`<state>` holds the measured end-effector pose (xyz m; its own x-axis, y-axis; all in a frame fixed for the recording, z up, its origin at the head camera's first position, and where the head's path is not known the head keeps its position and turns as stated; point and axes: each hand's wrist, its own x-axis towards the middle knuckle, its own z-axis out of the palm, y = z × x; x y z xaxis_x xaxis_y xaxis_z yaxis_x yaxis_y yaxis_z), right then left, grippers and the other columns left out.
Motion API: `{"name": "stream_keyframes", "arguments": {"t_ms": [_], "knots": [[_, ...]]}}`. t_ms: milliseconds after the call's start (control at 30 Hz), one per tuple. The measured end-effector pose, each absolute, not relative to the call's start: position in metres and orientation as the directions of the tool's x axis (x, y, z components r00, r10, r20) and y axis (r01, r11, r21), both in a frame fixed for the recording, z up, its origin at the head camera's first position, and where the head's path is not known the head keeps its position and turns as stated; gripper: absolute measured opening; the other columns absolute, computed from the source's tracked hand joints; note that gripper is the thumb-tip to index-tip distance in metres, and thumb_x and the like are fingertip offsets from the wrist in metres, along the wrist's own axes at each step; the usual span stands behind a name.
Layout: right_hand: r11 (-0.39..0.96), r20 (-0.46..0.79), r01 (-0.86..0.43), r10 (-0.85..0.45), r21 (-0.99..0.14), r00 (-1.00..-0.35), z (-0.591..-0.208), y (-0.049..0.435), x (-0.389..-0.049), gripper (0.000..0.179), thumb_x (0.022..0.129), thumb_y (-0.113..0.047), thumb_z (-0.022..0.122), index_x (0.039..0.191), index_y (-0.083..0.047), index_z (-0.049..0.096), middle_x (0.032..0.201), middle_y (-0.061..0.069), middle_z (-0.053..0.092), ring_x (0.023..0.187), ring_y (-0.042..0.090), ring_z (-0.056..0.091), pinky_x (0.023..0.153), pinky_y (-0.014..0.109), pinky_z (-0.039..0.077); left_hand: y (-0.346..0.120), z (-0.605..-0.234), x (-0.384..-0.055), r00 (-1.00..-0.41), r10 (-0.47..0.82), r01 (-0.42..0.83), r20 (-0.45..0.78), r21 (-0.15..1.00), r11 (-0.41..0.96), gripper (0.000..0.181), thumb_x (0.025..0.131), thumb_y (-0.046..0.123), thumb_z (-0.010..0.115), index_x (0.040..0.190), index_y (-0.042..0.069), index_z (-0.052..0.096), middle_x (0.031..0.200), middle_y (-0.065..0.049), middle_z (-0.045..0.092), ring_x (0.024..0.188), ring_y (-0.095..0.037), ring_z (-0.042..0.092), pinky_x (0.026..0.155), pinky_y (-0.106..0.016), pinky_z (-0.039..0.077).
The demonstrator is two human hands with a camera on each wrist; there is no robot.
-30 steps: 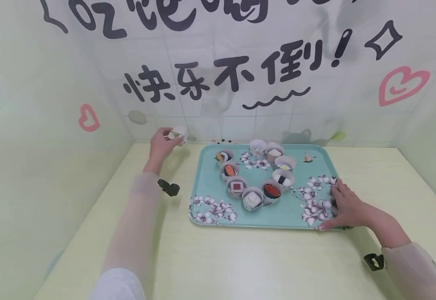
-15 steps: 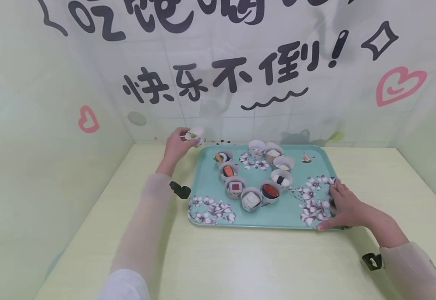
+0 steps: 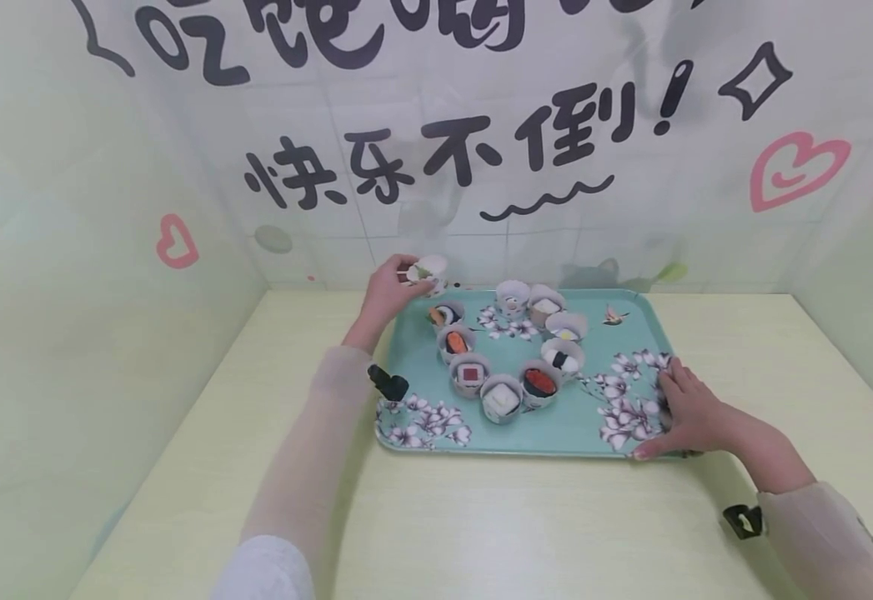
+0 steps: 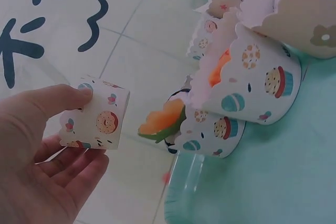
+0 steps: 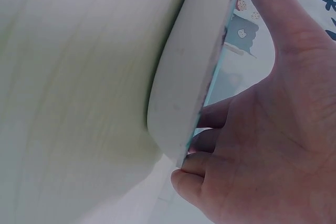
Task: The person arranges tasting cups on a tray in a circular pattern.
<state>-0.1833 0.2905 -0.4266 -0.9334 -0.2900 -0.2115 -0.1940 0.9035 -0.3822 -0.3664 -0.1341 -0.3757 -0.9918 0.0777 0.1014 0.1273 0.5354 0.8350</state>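
My left hand (image 3: 391,292) pinches a small patterned paper baking cup (image 4: 100,114) between thumb and fingers, holding it up near the tray's back left corner. Something green shows at the mouth of this cup in the head view. Just right of it, in the left wrist view, a cup (image 4: 212,132) with an orange-topped sushi piece (image 4: 165,121) stands on the teal tray (image 3: 421,429). My right hand (image 3: 706,425) holds the tray's front right corner, thumb at the front edge and fingers bent over the right rim (image 5: 210,93).
Several paper cups with toy-like sushi pieces stand in a heart-like loop on the tray, among them a red-topped one (image 3: 540,383) and a white one (image 3: 502,400). The pale wooden table (image 3: 481,525) meets a lettered wall sheet (image 3: 474,250) behind the tray.
My left hand has carried the paper cup rightward, from left of the tray to above its back left corner. The right hand and the cups on the tray stay in place.
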Motion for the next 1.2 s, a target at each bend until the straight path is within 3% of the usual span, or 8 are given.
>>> {"name": "stream_keyframes", "arguments": {"t_ms": [533, 800, 1200], "knots": [[0.907, -0.219, -0.182, -0.279, -0.378, -0.935, -0.424, 0.29, -0.182, 0.132, 0.067, -0.047, 0.089, 0.143, 0.029, 0.012, 0.15, 0.052, -0.004, 0.14, 0.066, 0.002, 0.112, 0.075, 0.014, -0.09, -0.38, -0.366, -0.973, 0.224, 0.177, 0.056, 0.804, 0.568, 0.055, 0.091, 0.025, 0.072, 0.138, 0.008, 0.049, 0.142, -0.015, 0.053, 0.129, -0.03, 0.054, 0.106, -0.044, 0.05], [0.899, -0.213, -0.186, -0.287, -0.396, -0.934, -0.424, 0.29, -0.181, 0.131, 0.067, -0.047, 0.089, 0.143, 0.028, 0.013, 0.15, 0.052, -0.004, 0.14, 0.066, 0.001, 0.112, 0.076, 0.012, -0.077, -0.388, -0.369, -0.962, 0.271, 0.199, 0.023, 0.739, 0.644, 0.058, 0.093, 0.025, 0.071, 0.144, 0.01, 0.047, 0.144, -0.012, 0.053, 0.129, -0.029, 0.053, 0.106, -0.042, 0.049], [0.897, -0.204, -0.189, -0.288, -0.399, -0.936, -0.427, 0.292, -0.183, 0.131, 0.067, -0.047, 0.09, 0.144, 0.027, 0.013, 0.151, 0.05, -0.005, 0.141, 0.065, 0.001, 0.113, 0.075, 0.013, -0.066, -0.388, -0.37, -0.953, 0.3, 0.253, 0.033, 0.629, 0.735, 0.049, 0.092, 0.029, 0.072, 0.135, 0.012, 0.055, 0.142, -0.01, 0.057, 0.133, -0.028, 0.051, 0.112, -0.043, 0.044]]}}
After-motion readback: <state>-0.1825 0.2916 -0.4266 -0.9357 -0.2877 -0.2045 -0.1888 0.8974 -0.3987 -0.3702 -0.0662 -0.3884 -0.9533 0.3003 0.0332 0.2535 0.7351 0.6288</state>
